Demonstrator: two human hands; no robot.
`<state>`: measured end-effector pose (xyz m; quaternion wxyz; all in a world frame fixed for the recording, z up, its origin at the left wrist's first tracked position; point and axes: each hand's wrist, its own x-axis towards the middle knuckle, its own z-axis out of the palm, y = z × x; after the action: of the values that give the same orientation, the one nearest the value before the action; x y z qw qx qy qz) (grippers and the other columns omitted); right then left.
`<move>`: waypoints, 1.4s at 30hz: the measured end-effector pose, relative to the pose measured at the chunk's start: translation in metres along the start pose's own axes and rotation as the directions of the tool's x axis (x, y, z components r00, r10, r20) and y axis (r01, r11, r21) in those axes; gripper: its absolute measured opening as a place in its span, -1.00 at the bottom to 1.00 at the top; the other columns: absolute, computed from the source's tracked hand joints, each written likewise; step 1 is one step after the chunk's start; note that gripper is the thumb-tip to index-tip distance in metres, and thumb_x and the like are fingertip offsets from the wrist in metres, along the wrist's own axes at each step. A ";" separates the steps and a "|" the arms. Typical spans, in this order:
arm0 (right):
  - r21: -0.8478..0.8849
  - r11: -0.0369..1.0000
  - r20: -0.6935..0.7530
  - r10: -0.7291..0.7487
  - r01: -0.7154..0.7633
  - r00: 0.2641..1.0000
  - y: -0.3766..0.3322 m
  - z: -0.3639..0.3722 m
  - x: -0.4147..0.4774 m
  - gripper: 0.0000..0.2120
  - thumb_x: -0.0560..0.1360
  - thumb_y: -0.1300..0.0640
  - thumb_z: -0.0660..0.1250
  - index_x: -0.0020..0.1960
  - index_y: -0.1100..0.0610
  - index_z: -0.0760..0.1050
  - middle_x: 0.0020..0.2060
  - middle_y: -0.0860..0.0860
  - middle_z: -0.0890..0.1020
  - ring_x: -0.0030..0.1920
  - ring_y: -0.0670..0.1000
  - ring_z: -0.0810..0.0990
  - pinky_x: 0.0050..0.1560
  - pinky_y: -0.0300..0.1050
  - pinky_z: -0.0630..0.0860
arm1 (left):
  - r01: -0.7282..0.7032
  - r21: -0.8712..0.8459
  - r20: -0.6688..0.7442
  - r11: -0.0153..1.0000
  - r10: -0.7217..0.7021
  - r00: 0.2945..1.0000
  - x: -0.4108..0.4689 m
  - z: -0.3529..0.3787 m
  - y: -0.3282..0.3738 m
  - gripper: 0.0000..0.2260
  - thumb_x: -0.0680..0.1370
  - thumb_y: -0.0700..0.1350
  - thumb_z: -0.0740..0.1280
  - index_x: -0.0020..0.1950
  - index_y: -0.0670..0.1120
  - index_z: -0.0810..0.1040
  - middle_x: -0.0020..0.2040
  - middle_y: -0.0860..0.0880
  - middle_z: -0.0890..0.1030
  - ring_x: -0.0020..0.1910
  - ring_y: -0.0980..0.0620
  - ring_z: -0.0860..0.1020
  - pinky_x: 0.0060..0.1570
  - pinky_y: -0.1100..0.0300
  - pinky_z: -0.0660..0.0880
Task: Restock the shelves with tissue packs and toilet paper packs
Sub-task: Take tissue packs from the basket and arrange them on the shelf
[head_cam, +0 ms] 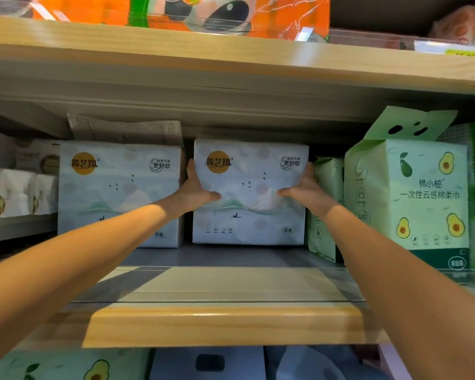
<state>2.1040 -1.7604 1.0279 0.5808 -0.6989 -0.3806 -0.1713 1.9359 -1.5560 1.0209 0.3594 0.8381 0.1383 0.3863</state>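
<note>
- Head view: the tissue pack (248,192) stands deep on the middle shelf (225,322), well back from the shelf's wooden front lip. Its lower edge looks to rest on the grey shelf floor.
- Its printed front faces the camera, with the yellow round logo at upper left and the "6包" mark at lower right, so it is upright. Its long axis runs left to right, parallel to the shelf edge.
- The left hand (196,187) clasps the pack's left edge. The fingers point up along the side and the thumb is pressed across the front.
- The right hand (305,187) clasps the right edge the same way, with its thumb on the front and its fingers going round the side, mostly hidden.
- A second tissue pack (118,193) of the same print stands just to the left, also front-on. The left hand sits in the narrow gap between the two packs.
- Just to the right stands a small green pack (325,207), which the right hand touches or nearly touches. Beyond it, nearer the front, is a tall avocado-print cotton towel pack (406,198).
- White packs (14,193) sit at the far left.
- An orange pack (231,12) lies on the upper shelf (231,50).
- Below the middle shelf, the tops of an avocado-print pack (66,364) and a blue pack (207,363) show.
</note>
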 end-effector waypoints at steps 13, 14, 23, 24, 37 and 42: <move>-0.129 0.989 0.101 0.092 -0.078 0.991 -0.003 0.011 -0.002 -0.08 0.33 0.21 0.51 0.47 0.11 -0.03 0.35 0.07 0.24 0.38 0.05 0.28 0.29 -0.10 0.29 | 0.032 0.022 0.000 0.999 -0.032 0.999 0.000 -0.008 -0.008 0.00 0.48 -0.13 0.43 0.52 0.02 -0.37 0.58 -0.04 0.00 0.50 -0.10 0.17 0.28 0.07 0.38; -0.141 0.987 0.107 0.096 -0.081 0.990 -0.002 0.011 -0.003 -0.10 0.33 0.21 0.50 0.47 0.11 -0.01 0.32 0.05 0.25 0.37 0.04 0.29 0.23 -0.14 0.29 | 0.047 0.041 0.009 0.998 -0.048 0.999 -0.001 -0.008 -0.008 0.00 0.49 -0.11 0.43 0.52 0.03 -0.38 0.58 -0.04 0.00 0.50 -0.11 0.17 0.19 0.10 0.41; -0.109 0.991 0.085 0.082 -0.073 0.993 -0.006 0.011 -0.007 -0.13 0.35 0.20 0.48 0.46 0.10 0.00 0.36 0.11 0.28 0.40 0.10 0.28 0.37 -0.03 0.31 | -0.033 0.104 -0.060 0.994 0.039 0.997 -0.003 -0.003 -0.007 -0.05 0.50 -0.08 0.41 0.54 -0.09 -0.32 0.58 -0.08 -0.07 0.54 -0.08 0.05 0.41 0.08 0.21; -0.106 0.992 0.082 0.078 -0.070 0.994 -0.007 0.011 -0.008 -0.10 0.35 0.20 0.48 0.48 0.09 -0.03 0.37 0.12 0.27 0.41 0.10 0.27 0.37 -0.05 0.30 | -0.062 0.119 -0.080 0.991 0.072 0.994 -0.004 -0.002 -0.005 -0.07 0.51 -0.09 0.40 0.54 -0.09 -0.29 0.57 -0.10 -0.07 0.54 -0.09 0.05 0.42 0.09 0.18; -0.145 0.989 0.079 0.054 -0.043 0.995 -0.020 0.007 -0.020 -0.02 0.46 0.21 0.41 0.56 0.04 -0.25 0.49 0.15 0.07 0.46 0.11 0.20 0.28 -0.21 0.18 | -0.148 0.266 -0.175 0.953 0.199 0.964 -0.010 -0.001 0.000 -0.17 0.49 -0.05 0.40 0.56 0.00 -0.09 0.50 -0.12 0.00 0.46 -0.22 0.08 0.35 -0.03 0.22; -0.116 0.993 0.054 0.016 -0.009 0.998 -0.022 0.007 -0.023 -0.04 0.45 0.23 0.40 0.56 0.05 -0.23 0.47 0.14 0.09 0.45 0.10 0.21 0.18 -0.28 0.16 | -0.161 0.270 -0.183 0.949 0.215 0.959 -0.012 -0.003 0.000 -0.20 0.49 -0.05 0.40 0.56 0.01 -0.06 0.48 -0.13 0.04 0.44 -0.22 0.11 0.32 -0.03 0.25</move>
<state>2.0717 -1.7604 1.0255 0.5297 -0.7382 -0.3815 -0.1703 1.9260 -1.5608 1.0160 0.1945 0.8408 0.1427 0.4846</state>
